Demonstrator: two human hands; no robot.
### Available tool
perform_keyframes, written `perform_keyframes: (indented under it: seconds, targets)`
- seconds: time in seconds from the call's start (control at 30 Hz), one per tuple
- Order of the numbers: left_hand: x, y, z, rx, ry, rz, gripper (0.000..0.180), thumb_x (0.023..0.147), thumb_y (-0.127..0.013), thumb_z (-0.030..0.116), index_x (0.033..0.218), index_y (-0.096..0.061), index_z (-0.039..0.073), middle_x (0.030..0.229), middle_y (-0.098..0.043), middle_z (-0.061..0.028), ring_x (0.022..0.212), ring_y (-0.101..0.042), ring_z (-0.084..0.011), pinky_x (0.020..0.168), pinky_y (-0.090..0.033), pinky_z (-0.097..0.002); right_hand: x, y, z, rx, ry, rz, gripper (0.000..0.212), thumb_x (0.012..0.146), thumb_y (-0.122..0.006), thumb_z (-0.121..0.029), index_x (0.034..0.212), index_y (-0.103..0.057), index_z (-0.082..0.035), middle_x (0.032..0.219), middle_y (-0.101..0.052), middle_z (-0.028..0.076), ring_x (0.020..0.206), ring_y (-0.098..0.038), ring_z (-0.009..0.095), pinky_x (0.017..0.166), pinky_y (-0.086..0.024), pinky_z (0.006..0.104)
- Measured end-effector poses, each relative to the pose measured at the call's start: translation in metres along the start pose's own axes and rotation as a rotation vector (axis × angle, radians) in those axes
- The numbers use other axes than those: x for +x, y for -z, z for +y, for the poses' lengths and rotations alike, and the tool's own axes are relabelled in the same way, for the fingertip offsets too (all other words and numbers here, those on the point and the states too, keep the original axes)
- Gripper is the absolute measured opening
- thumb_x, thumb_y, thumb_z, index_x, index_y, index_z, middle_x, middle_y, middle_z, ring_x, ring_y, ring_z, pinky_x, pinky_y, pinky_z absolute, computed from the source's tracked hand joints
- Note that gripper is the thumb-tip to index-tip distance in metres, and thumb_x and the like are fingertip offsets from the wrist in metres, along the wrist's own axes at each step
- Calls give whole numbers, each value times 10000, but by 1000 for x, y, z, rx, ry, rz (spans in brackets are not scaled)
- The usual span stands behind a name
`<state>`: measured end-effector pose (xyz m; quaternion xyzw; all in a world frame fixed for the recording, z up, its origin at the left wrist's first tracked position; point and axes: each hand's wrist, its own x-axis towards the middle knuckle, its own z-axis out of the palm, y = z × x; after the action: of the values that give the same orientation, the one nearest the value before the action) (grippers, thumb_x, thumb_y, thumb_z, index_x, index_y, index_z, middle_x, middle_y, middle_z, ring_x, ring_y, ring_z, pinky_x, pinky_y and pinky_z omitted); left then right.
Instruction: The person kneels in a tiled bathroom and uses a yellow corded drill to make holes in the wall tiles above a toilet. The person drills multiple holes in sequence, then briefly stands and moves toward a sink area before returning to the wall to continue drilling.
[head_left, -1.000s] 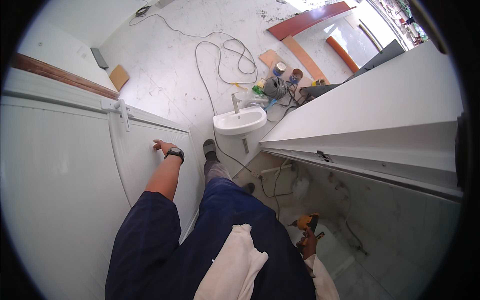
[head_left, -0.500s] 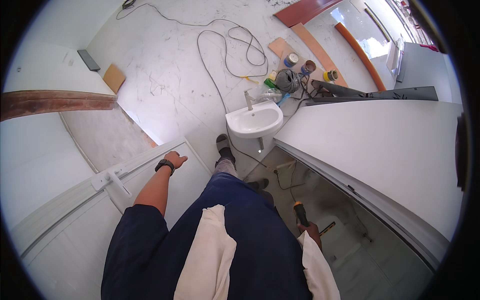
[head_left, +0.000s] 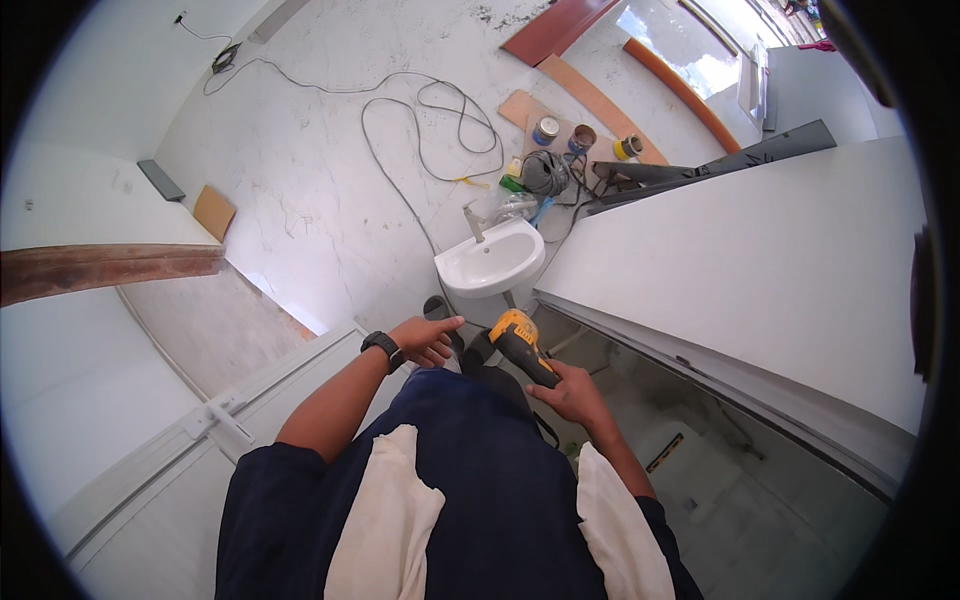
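Observation:
My right hand [head_left: 572, 392] is closed around the black grip of a yellow-and-black power tool [head_left: 515, 338]. The tool's yellow end points up and left, in front of my body; its exact kind is hard to make out. My left hand [head_left: 422, 342], with a dark watch on the wrist, hangs a little left of the tool. Nothing is in it, and its thumb stretches out while the fingers bend loosely. Just beyond both hands a white washbasin [head_left: 500, 265] with a metal tap [head_left: 474, 224] rests on the floor.
A grey cable [head_left: 375, 150] loops over the pale floor. Behind the basin lie a cable coil [head_left: 545, 174], several tins and boards [head_left: 605, 105]. White door panels flank me: one [head_left: 740, 260] at right, another [head_left: 170, 510] at left. A brown wooden piece [head_left: 110, 272] juts in from the left.
My right hand has raised the power tool from low on the right to the front of my body. My left hand has moved right, away from the left panel. The view has shifted slightly.

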<state>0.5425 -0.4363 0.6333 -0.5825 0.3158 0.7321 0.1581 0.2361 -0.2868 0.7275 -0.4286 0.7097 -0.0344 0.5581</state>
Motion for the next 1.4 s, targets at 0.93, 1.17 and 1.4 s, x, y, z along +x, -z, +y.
perform_keyframes:
  seconds: [0.93, 1.17, 1.4]
  targets:
    - [22, 114, -142, 1219, 904, 111, 494, 993, -573, 283, 1467, -676, 188, 1542, -616, -137, 1402, -584, -431, 1092, -474, -667, -108, 33, -38, 636, 118, 96, 634, 830, -882, -261, 1354, -666, 22, 969, -697, 41, 863, -654, 137, 786, -527, 307]
    - [27, 181, -172, 1035, 632, 99, 492, 978, -595, 363, 1389, -724, 127, 1425, -700, -160, 1308, -677, -336, 1074, -531, -552, -8, -4, -136, 244, 113, 324, 418, 843, -806, -156, 1187, -675, 42, 996, -759, 167, 943, -759, 252, 871, -580, 400]
    - [12, 228, -226, 873, 504, 98, 609, 974, -608, 534, 1369, -725, 84, 1452, -672, -188, 1351, -638, -360, 1129, -510, -465, 148, -57, -149, -75, -33, 215, 451, 840, -751, -276, 1103, -697, 86, 1016, -739, 297, 1010, -716, 485, 902, -568, 499]
